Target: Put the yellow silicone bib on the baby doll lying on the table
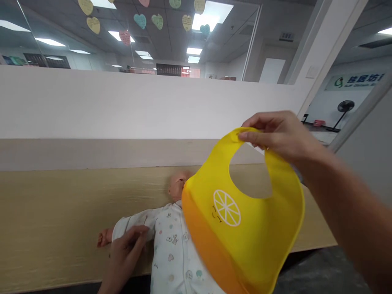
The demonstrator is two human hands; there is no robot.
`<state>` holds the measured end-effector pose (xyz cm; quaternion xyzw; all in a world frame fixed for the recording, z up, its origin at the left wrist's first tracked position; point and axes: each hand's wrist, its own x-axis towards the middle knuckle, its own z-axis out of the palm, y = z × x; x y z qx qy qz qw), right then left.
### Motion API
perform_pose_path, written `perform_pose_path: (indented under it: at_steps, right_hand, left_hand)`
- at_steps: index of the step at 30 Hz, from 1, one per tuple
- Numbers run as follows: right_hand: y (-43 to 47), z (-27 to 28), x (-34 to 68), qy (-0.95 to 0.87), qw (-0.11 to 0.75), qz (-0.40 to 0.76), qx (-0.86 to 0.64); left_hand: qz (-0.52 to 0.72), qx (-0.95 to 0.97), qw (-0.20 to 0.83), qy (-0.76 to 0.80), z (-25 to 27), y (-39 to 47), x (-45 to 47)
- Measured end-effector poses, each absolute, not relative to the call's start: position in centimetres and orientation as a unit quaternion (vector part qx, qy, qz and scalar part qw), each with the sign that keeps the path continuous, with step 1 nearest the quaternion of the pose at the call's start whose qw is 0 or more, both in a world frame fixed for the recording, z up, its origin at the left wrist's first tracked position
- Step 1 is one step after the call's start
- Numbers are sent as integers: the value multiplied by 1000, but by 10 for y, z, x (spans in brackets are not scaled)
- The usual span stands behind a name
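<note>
A yellow baby bib (260, 228) with an orange pocket and a white citrus-slice print hangs from my right hand (272, 130). The fingers and thumb pinch it by the neck strap, so the neck opening faces me. Behind it a baby doll (177, 185) in a white printed outfit (171, 245) lies on its back; the bib covers part of its face and one side of its body. My left hand (127, 253) is beside the doll's sleeved arm, thumb and fingers close together. Whether anything is between them cannot be made out.
The doll lies on a light wooden table (61, 216), whose front edge runs along the bottom. A white wall (122, 106) with a glass window above stands behind it. Heart-shaped notes (140, 20) stick to the glass. A black fan (346, 107) stands far right.
</note>
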<state>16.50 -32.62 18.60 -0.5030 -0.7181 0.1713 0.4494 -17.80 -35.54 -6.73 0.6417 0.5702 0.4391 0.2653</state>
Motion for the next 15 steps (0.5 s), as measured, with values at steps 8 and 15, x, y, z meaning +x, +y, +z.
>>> perform_pose_path:
  at_steps: [8,15]
  right_hand:
    - [-321,230,166,-689,459,101,-553]
    - [-266,209,161,-585,537,132,-593]
  left_hand:
    - [329,724,244,555,-79,-365,-167]
    - [315,739,205,558,-87,-360,-170]
